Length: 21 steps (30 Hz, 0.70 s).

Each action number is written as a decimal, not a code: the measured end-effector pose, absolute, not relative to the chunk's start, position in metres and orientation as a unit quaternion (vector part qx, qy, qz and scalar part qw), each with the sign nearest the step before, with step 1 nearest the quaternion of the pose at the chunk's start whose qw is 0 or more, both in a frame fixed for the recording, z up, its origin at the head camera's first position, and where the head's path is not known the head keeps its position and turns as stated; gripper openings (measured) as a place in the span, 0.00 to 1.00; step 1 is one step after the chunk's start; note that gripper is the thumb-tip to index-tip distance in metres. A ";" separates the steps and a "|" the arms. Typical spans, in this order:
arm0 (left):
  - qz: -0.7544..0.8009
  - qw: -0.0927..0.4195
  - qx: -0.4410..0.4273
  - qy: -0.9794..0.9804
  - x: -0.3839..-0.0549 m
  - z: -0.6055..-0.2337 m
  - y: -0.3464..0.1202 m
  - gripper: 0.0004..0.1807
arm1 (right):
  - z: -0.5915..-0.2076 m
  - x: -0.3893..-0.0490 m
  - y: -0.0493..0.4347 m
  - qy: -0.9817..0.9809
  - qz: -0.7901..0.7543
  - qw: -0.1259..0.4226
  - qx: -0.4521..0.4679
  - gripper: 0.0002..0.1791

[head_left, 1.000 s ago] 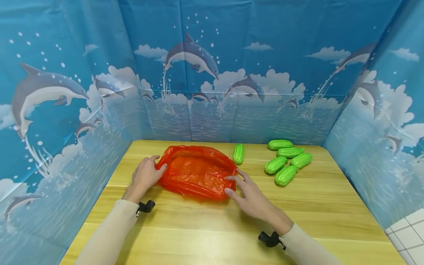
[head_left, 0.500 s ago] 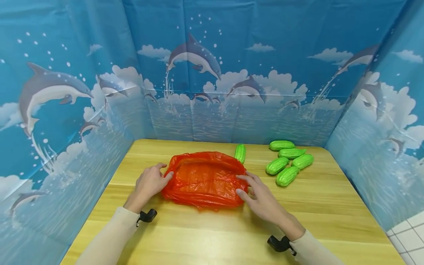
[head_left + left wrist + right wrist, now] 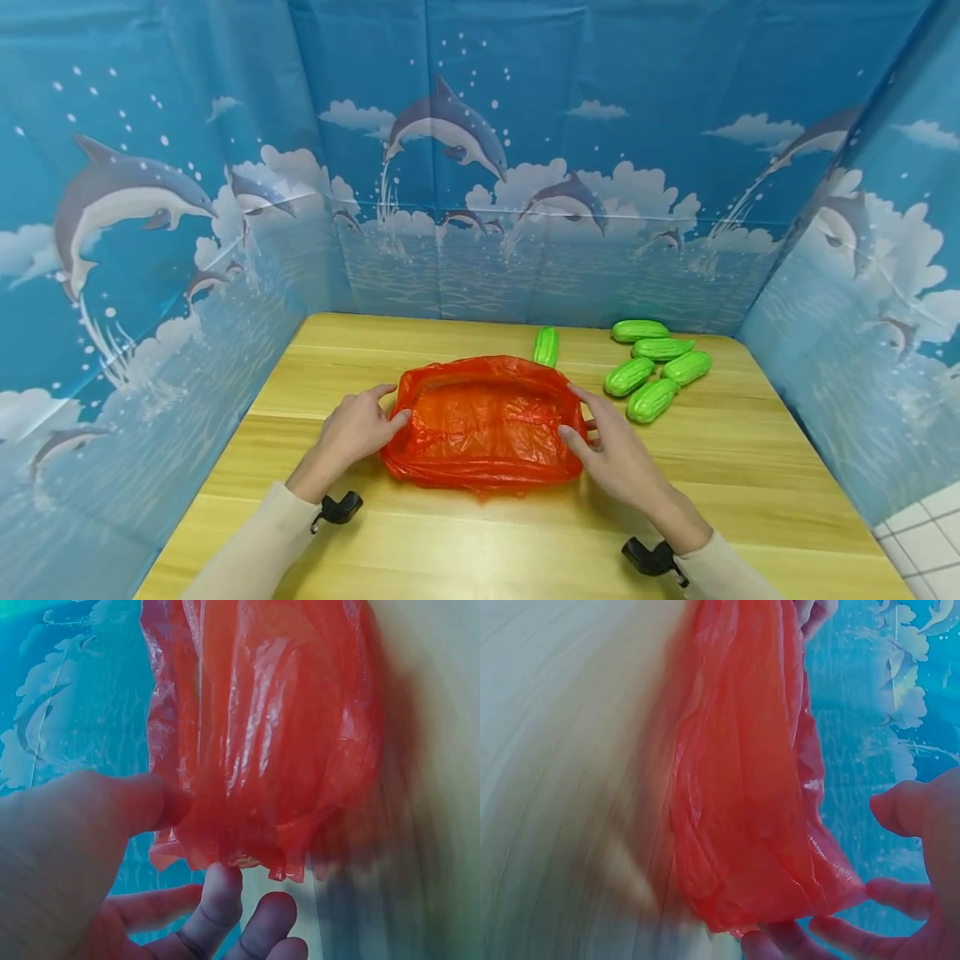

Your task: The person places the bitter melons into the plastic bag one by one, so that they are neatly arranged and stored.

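A red plastic bag [image 3: 487, 425] lies on the table with its mouth spread wide, facing up. My left hand [image 3: 358, 429] is at its left end, the thumb inside the rim and the fingers outside. In the left wrist view the thumb tip shows reddish through the film, with curled fingers below the bag's edge. My right hand [image 3: 618, 454] is at the right end. In the right wrist view its index fingertip touches a stretched corner, other fingers pass behind the film, and the thumb stands apart. A green ribbed cucumber-like vegetable [image 3: 546, 346] lies just behind the bag.
Several more green ribbed vegetables [image 3: 652, 400] lie grouped at the back right of the wooden table [image 3: 465, 550]. A blue dolphin-print curtain [image 3: 480, 267] stands behind the table and along both sides.
The bag has come nearer and shifted right, together with both hands. Its mouth appears slightly longer sideways. The green vegetables stay where they were.
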<state>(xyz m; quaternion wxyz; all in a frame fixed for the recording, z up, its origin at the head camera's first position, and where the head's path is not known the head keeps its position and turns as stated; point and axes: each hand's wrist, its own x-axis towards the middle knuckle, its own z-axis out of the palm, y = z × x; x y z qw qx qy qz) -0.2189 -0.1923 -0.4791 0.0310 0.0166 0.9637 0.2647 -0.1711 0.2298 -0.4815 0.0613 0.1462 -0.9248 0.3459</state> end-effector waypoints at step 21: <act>0.341 0.036 0.053 0.938 -0.198 -0.482 -0.164 0.43 | -0.474 -0.174 0.268 -0.929 0.348 0.067 0.102 0.39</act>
